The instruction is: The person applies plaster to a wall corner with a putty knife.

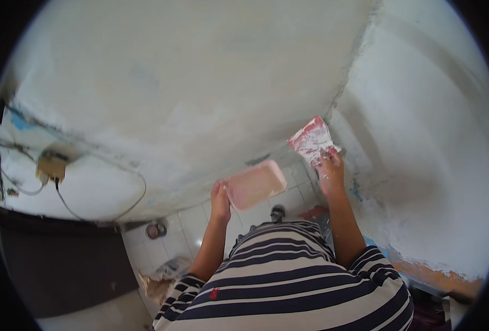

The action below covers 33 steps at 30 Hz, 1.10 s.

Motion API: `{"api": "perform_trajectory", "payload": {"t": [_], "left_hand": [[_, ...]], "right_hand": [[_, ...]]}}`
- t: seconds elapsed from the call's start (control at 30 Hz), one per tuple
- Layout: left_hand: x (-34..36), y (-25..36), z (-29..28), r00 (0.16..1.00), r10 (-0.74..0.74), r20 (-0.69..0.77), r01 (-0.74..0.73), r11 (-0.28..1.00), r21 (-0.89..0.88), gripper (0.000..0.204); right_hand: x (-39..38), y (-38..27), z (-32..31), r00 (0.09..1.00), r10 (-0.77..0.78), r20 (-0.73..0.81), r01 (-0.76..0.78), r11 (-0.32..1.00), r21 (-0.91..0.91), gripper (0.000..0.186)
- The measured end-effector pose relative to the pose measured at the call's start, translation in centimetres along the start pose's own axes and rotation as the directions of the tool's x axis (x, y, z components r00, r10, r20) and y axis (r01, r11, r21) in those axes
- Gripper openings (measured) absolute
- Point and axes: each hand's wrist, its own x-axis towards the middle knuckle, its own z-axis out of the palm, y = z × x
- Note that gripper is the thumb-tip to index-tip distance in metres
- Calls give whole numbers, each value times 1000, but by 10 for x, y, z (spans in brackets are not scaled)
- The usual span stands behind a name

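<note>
My left hand (220, 199) is closed on the left end of a shallow pink tray (258, 185) with rounded corners. The tray is held out in front of my striped shirt, and a pale film covers its inside. My right hand (331, 171) grips a flat red putty spreader (312, 138), heavily smeared with white paste. White smudges show on the fingers of that hand too. The spreader is up near the corner where two walls meet; whether it touches the wall I cannot tell.
Ahead is a patchy grey-white wall (200, 83), with another wall (421, 138) to the right. At the left sit a socket box (52, 167) with hanging cords and a dark panel (62, 265). On the tiled floor (192, 226) are a small round container (155, 230) and a crumpled bag (172, 267).
</note>
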Motion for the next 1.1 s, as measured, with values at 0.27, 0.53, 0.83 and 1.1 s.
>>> {"api": "perform_trajectory", "payload": {"t": [0.27,0.53,0.83,1.1], "left_hand": [[-118,4,118,978,127,-167,-130,992,-7,19],[-141,-21,147,980,129,-154,-161,963,-218,31],[-184,12,108,979,155,-134,-181,961,-209,36],[-199,15,97,965,182,-187,-213,964,-159,39]], "right_hand": [[-76,-138,17,908,-3,419,352,550,-758,22],[-89,-143,67,414,531,740,873,0,-488,34],[-127,-100,88,235,753,615,932,4,-361,36],[-146,-95,101,260,797,545,872,48,-487,39]]}}
